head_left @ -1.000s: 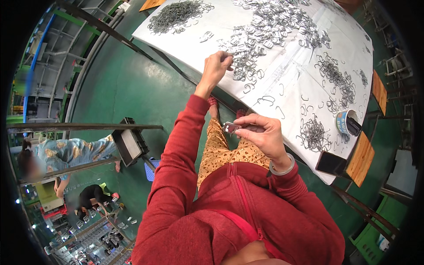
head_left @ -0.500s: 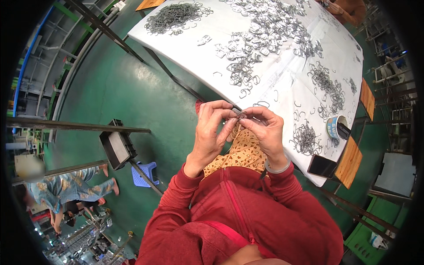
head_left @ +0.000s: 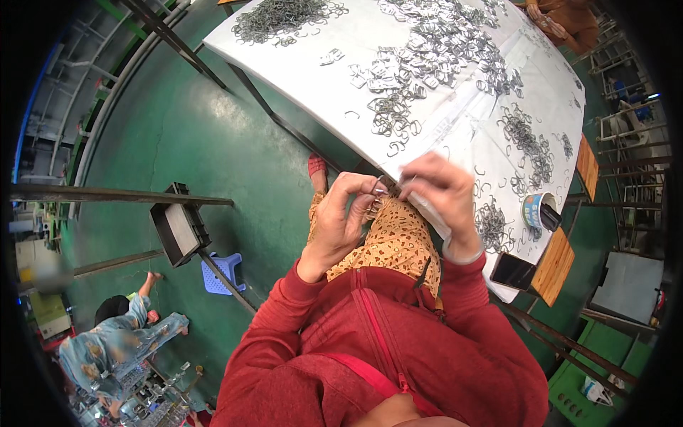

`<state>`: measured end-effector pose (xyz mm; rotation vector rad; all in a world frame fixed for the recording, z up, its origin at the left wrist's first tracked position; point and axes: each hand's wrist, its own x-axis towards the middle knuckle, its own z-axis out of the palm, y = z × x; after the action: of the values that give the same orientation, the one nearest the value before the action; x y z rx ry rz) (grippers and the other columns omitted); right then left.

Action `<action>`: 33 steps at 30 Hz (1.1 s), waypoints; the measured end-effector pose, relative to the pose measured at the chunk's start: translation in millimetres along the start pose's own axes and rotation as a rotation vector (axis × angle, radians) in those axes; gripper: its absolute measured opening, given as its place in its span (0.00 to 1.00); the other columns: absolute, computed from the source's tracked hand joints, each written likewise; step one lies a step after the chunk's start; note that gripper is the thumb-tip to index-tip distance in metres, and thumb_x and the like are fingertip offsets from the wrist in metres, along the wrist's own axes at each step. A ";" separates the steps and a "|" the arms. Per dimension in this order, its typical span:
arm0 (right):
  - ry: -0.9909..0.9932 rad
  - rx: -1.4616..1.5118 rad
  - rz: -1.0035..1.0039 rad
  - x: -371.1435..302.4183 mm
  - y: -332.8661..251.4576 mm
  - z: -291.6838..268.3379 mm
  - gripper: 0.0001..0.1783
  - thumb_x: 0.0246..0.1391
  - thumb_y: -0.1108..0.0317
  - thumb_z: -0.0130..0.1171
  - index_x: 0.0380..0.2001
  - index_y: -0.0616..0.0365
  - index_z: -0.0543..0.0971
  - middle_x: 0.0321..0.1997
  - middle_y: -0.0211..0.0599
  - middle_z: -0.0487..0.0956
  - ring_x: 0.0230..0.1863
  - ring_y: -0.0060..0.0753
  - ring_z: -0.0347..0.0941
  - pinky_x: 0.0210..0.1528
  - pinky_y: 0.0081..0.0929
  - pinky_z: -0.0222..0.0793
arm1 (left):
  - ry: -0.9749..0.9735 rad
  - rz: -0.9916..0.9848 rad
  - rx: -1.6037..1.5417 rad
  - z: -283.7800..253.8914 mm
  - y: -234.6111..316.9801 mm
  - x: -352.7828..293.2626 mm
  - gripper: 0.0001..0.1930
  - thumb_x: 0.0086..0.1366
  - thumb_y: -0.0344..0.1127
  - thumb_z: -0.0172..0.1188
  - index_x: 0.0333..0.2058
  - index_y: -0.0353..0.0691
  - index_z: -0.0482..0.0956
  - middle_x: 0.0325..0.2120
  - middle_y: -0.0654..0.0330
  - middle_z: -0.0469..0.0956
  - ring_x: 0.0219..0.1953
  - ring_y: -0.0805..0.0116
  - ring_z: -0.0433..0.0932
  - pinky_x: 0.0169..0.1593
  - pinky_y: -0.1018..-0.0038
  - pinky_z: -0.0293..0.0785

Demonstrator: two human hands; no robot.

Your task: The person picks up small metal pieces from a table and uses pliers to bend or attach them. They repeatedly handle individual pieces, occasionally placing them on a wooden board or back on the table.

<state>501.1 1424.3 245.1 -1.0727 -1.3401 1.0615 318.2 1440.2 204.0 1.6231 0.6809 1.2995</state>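
Observation:
My left hand (head_left: 340,217) is closed in a pinch on a small bent-wire metal ring (head_left: 381,186), held above my lap at the table's near edge. More thin wire pieces (head_left: 371,208) hang below those fingers. My right hand (head_left: 447,191) is apart from it, over the table edge, with bent fingers smeared by motion; whether it holds anything cannot be made out. On the white-covered table (head_left: 306,78) lie a heap of dark wire pieces (head_left: 281,20), a wide spread of silvery metal buckles (head_left: 455,53), and loose C-shaped wires (head_left: 491,226) nearest my right hand.
A white and blue tub (head_left: 533,211) holding a black object stands at the table's right, by a dark phone (head_left: 513,272) and wooden stool (head_left: 553,267). Leftward are a black crate (head_left: 178,228) and blue stool (head_left: 222,275). Another person's hands (head_left: 551,25) show at the far corner.
My right hand has parted from my left and moved right, now blurred. The left hand keeps its pinch near the same spot. The person at the left has shifted lower in view.

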 end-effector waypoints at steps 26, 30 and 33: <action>0.076 -1.145 -0.137 56.6 140.0 -118.1 0.14 0.46 0.75 0.57 0.39 0.64 0.78 0.41 0.44 0.75 0.46 0.43 0.70 0.45 0.31 0.68 | 0.027 -0.005 0.066 -7.3 0.8 -15.0 0.05 0.61 0.22 0.53 0.36 0.34 0.71 0.32 0.56 0.75 0.31 0.69 0.75 0.38 0.75 0.72; 0.190 -0.911 0.075 57.8 134.5 -130.3 0.17 0.46 0.70 0.61 0.42 0.63 0.77 0.41 0.46 0.74 0.42 0.42 0.71 0.45 0.31 0.68 | 0.043 0.008 0.053 -5.5 2.5 -17.8 0.04 0.61 0.22 0.53 0.35 0.33 0.71 0.32 0.56 0.75 0.31 0.70 0.75 0.37 0.75 0.72; 0.180 -1.098 0.060 63.5 146.6 -142.5 0.19 0.44 0.71 0.62 0.43 0.61 0.77 0.40 0.45 0.75 0.36 0.36 0.73 0.40 0.26 0.70 | 0.041 -0.004 0.015 -3.0 5.2 -18.4 0.03 0.62 0.22 0.52 0.35 0.33 0.71 0.32 0.56 0.75 0.30 0.71 0.75 0.35 0.77 0.73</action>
<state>646.3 1518.7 119.3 -1.9390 -1.7688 0.1683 309.3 1423.3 200.6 1.6099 0.7196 1.3308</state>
